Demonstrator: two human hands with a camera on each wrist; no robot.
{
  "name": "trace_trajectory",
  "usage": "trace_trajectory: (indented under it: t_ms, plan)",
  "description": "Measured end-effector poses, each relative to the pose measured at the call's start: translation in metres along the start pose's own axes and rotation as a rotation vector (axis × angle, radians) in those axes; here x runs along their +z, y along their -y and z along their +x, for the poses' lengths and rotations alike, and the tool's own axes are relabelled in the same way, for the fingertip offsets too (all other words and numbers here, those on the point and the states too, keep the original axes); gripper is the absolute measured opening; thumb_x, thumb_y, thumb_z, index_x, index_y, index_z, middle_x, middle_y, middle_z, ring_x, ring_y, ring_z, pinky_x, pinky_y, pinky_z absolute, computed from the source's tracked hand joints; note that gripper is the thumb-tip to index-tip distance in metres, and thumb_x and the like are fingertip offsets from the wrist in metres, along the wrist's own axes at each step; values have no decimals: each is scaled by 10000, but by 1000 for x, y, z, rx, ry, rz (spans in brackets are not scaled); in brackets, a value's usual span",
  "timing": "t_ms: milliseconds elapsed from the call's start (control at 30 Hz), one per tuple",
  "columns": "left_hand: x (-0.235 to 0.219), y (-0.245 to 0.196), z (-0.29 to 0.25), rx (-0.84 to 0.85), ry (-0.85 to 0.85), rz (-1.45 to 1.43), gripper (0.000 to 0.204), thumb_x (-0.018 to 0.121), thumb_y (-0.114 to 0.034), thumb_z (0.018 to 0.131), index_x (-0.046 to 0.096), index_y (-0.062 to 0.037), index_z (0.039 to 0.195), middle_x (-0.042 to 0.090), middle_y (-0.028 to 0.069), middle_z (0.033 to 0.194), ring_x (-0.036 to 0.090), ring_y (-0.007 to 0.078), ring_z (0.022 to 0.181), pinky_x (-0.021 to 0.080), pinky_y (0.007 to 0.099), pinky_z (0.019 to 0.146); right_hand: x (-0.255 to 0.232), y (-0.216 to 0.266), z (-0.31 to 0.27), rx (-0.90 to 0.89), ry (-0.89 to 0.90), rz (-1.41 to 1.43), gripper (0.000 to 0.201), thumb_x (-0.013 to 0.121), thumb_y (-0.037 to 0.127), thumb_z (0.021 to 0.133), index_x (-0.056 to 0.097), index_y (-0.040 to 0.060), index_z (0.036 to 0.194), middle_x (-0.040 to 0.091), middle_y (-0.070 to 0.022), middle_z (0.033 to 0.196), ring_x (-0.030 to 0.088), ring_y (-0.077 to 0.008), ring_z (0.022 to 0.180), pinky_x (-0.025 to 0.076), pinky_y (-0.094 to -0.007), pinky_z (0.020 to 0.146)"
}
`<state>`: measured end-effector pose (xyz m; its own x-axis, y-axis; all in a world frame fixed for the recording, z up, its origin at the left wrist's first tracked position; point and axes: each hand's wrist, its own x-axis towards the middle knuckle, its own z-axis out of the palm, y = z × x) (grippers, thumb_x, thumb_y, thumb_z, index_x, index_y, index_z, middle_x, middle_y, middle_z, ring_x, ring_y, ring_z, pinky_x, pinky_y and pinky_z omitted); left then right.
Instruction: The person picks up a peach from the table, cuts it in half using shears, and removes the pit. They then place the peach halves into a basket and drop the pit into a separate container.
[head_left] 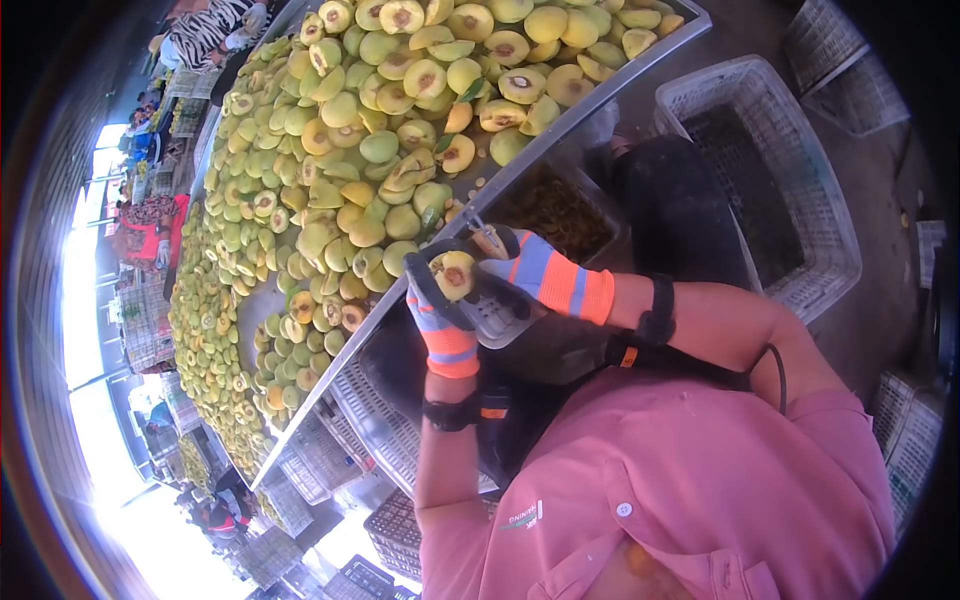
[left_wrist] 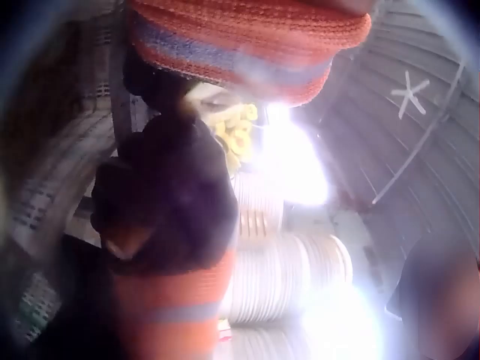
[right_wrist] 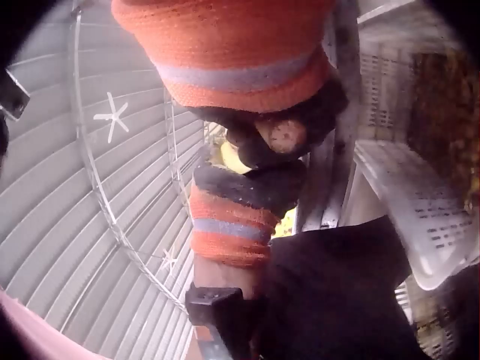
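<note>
My left hand (head_left: 437, 308), in a dark-palmed glove with an orange cuff, holds a yellow-green peach half (head_left: 454, 276) with its cut face and brown centre showing. Beside it, the gloved right hand (head_left: 548, 274) grips a small tool by its wooden handle (right_wrist: 286, 136), whose round end shows in the right wrist view. The tool's working end is too small to make out. Both hands are close together at the metal edge of a table (head_left: 600, 105) heaped with peach halves (head_left: 380, 147). In the left wrist view, the peach half (left_wrist: 214, 99) is partly hidden by the gloves.
A tub of brown pieces (head_left: 555, 212) sits below the table edge, right of the hands. Farther right stands a large white crate (head_left: 835, 235). More crates (head_left: 310, 462) stand below the left side of the table. Other people (head_left: 150, 235) are along its far side.
</note>
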<state>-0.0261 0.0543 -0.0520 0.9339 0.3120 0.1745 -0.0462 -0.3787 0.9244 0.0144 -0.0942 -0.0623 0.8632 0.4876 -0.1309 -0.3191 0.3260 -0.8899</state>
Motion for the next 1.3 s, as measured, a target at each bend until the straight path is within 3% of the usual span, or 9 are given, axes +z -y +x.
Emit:
trace_trajectory:
  t_ms: [67,167,400,600,733,833,967,1033,1300]
  plan:
    - [9,4,-7,47,-22,126,240,532,-93,938,541,30,1143,629,76,873,580,154,763,488,254,584,-2,-7,2,-275,-84,-304,306,653,155,826,605,69,1115,676,-96,847,655,-267,735,518,-345,689]
    - [10,6,-8,102,5,332,412,628,-104,852,490,22,1219,636,86,903,597,187,755,512,286,632,-11,15,3,-248,-43,-715,345,668,207,811,605,75,1124,674,-156,953,633,-373,907,505,-400,805]
    - [18,8,-5,-125,111,13,522,722,-115,745,515,14,1207,665,136,1069,660,266,935,518,334,803,-9,27,5,-312,49,-770,362,652,327,825,610,98,1103,668,-173,974,628,-380,904,512,-419,782]
    - [7,3,-11,365,135,399,468,713,-116,765,536,13,1178,664,139,1079,651,269,989,506,341,848,-10,23,15,-391,96,-846,305,640,278,838,619,83,1071,669,-180,933,624,-389,885,514,-406,756]
    - [9,-28,-11,86,133,239,401,693,-105,800,540,19,1150,658,123,1049,638,225,953,508,340,840,-9,44,-3,-279,171,-532,285,684,249,839,641,59,1047,681,-149,905,642,-298,801,506,-358,731]
    - [2,-1,-4,-205,-119,-367,305,669,-99,833,565,8,1098,655,87,999,624,182,878,509,317,804,-12,35,-9,-71,263,-430,281,699,253,846,658,42,1026,691,-107,877,621,-187,751,497,-322,717]
    - [6,-3,-5,-10,-106,63,187,581,-88,894,578,-9,1064,649,49,931,611,161,805,504,279,752,-16,26,-12,229,232,-366,275,690,239,839,679,15,999,679,-86,800,587,-107,719,490,-292,687]
    - [12,0,-6,-136,-120,-285,199,540,-138,921,592,-2,1058,651,51,939,608,154,807,507,287,733,-11,39,-11,374,239,-413,266,686,223,828,682,9,987,672,-93,783,586,-110,704,490,-290,673]
    - [22,-9,-8,-70,-82,-149,236,488,-163,953,608,2,1072,631,53,968,582,135,878,485,286,795,-9,36,-12,402,194,-400,257,671,220,816,674,-4,943,672,-138,763,618,-176,690,492,-326,652]
